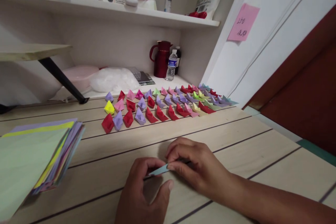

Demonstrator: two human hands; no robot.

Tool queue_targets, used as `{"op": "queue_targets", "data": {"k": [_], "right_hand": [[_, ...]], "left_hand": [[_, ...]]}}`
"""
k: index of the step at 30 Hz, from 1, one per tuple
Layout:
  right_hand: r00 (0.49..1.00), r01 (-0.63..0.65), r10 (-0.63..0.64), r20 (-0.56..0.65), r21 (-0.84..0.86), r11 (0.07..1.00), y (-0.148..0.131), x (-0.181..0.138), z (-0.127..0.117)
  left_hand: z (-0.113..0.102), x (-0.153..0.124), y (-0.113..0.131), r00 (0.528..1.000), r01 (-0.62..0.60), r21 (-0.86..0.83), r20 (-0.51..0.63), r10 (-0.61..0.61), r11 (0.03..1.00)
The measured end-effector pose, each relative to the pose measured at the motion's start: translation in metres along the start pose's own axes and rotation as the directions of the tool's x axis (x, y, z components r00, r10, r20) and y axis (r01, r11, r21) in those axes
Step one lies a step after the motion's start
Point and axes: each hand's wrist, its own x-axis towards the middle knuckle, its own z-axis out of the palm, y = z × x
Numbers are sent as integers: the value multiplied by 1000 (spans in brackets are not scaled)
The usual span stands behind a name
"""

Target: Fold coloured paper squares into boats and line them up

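My right hand (195, 164) pinches one end of a small light-blue folded paper (159, 170) between thumb and fingers, just above the wooden table (236, 147). My left hand (144, 189) is curved beside the paper's other end. Its thumb stands apart from the fingers, and the index finger lies behind the paper, perhaps touching it. The paper looks narrow and pointed towards the left; its full folded shape is partly hidden by my fingers. Beyond my hands, several folded paper boats (140, 116) in red, purple, pink, yellow, green and blue stand in rows.
A stack of coloured paper sheets (34, 161) lies at the left. Behind the boats are a dark red jug (162, 59), a water bottle (171, 65) and a white plastic bag (112, 79). A shelf (110, 8) runs above; a pink note (243, 22) hangs on the right wall.
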Motion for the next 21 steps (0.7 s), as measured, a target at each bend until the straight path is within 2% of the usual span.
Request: {"op": "queue_targets", "data": {"k": [2,5,9,11,14,16,17,19,21], "right_hand": [[991,137,-136,16,-162,977,-3,-2,-2],[964,262,-261,47,-322,910,-7,-5,-5],[938,343,-330,107,-425,838,-11,-8,-6],[936,348,-335,108,-424,836,-12,-8,-6],[964,265,-262,46,-253,931,-14,-8,-6],[996,91,-91,6,-4,996,-14,-7,-4],[1000,-12,11,7,135,991,-12,-6,-3],[985,-167,166,35,364,916,-6,-5,1],[973,-224,221,65,489,843,1,-3,5]], "left_hand": [[-1,0,1,996,-80,32,-44,81,996],[-1,0,-1,978,-176,72,-98,182,982],[-2,1,-7,958,-252,173,-96,271,952],[-4,1,-7,955,-258,246,-81,285,934],[-6,1,-3,973,-196,255,-72,220,947],[-8,2,0,990,-116,152,-65,127,982],[-9,3,1,995,-76,90,-52,81,993],[-11,5,1,1000,-18,5,-23,18,1000],[-14,7,0,1000,8,-15,-20,-8,1000]]}}
